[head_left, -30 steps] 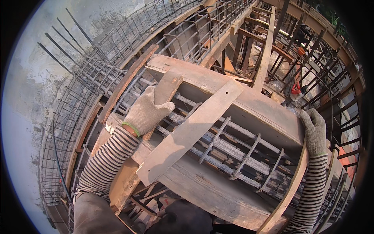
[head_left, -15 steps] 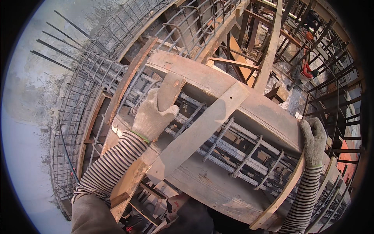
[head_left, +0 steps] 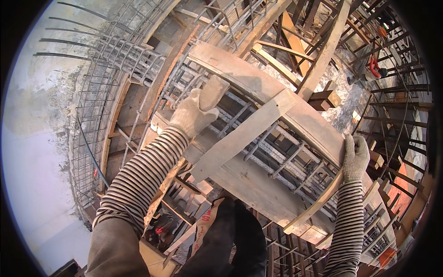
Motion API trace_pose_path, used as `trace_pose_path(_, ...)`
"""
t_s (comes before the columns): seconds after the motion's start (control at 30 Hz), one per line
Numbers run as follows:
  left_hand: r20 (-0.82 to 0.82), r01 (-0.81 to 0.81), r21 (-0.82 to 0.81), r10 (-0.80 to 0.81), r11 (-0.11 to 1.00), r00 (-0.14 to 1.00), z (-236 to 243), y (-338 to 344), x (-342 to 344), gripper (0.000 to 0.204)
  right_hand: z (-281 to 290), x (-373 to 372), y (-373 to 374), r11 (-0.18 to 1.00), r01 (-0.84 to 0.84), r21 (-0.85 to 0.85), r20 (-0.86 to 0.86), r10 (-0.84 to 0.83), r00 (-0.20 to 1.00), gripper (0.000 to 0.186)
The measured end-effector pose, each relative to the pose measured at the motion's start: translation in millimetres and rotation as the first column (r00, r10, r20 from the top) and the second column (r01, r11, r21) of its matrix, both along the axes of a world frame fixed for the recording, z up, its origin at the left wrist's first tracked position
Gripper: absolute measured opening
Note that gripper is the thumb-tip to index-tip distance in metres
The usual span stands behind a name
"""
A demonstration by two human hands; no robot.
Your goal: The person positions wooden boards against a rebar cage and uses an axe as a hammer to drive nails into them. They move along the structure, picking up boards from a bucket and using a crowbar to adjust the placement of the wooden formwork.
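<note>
My left hand (head_left: pixel 190 114), in a pale knit glove, is closed round a short wooden board (head_left: pixel 214 91) lying across a beam formwork, its thumb on one side and its fingers partly hidden. On the far right, my gloved right hand (head_left: pixel 355 158) grips the outer edge of the formwork's far side panel (head_left: pixel 307 119), close to the end of a curved wooden strip (head_left: pixel 318 203). Between my hands, a flat grey crosspiece (head_left: pixel 244 134) spans both panels. Under it runs a rebar cage (head_left: pixel 277 159) with ribbed bars and stirrups. The near side panel (head_left: pixel 263 187) slopes toward me.
Bare rebar ends (head_left: pixel 69 31) stick out at the upper left over a mesh of bars (head_left: pixel 94 117). A long plank (head_left: pixel 325 51) rises at the back, beside a drop with timber props. A red-handled tool (head_left: pixel 376 69) lies far right. My dark-trousered legs (head_left: pixel 221 231) are below.
My view has shifted, showing more of my legs and the drop below. Both hands keep their holds on the board and the far panel's edge; no clear movement of the pieces shows.
</note>
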State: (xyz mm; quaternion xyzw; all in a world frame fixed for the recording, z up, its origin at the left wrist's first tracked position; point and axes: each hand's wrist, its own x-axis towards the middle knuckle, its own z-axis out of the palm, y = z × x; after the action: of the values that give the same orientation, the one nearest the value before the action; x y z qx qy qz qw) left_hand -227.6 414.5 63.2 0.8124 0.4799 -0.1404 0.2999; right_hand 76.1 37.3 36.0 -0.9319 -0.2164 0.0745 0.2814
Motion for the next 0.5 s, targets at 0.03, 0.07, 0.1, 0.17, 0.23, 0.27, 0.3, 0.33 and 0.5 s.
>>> trace_pose_path(0.03, -0.028, 0.020, 0.002, -0.020, 1.000, 0.999, 2, 1, 0, 0.078, -1, 0, 0, 1.000, -0.004, 0.020, -0.004, 0.004, 1.000, 0.027)
trace_pose_path(0.07, -0.057, 0.040, 0.002, -0.039, 0.999, 0.998, 3, 2, 0, 0.078, -3, -2, 0, 0.999, -0.007, 0.040, -0.007, 0.008, 1.000, 0.028)
trace_pose_path(0.1, -0.086, 0.063, -0.003, -0.063, 0.998, 0.994, -1, 2, 1, 0.077, -5, -2, -2, 0.999, -0.007, 0.054, -0.012, 0.008, 1.000, 0.028)
trace_pose_path(0.17, 0.056, -0.062, 0.009, 0.061, 0.998, 0.997, 3, -3, -1, 0.073, 0, 1, 0, 1.000, 0.006, 0.009, -0.008, -0.006, 1.000, 0.027)
trace_pose_path(0.23, 0.079, -0.070, 0.024, 0.068, 0.997, 0.995, 5, -1, 1, 0.071, 6, 0, 8, 1.000, 0.016, -0.013, -0.002, -0.016, 1.000, 0.027)
trace_pose_path(0.27, 0.034, -0.014, 0.034, 0.013, 0.999, 0.999, 4, 1, 6, 0.071, -1, -1, 1, 1.000, -0.005, -0.010, 0.035, 0.005, 0.999, 0.026)
trace_pose_path(0.3, -0.013, 0.034, 0.037, -0.034, 0.999, 0.999, 0, 1, 6, 0.071, -1, -2, 2, 1.000, 0.001, -0.017, 0.032, 0.000, 0.999, 0.026)
trace_pose_path(0.33, 0.010, 0.031, 0.038, -0.031, 0.999, 0.999, -5, 2, 4, 0.072, 1, -3, 6, 1.000, 0.006, -0.024, 0.029, -0.005, 1.000, 0.027)
trace_pose_path(0.5, 0.083, 0.025, 0.000, -0.025, 1.000, 0.996, -19, 11, 15, 0.072, -5, -1, 3, 1.000, 0.014, -0.001, 0.034, -0.014, 0.999, 0.030)
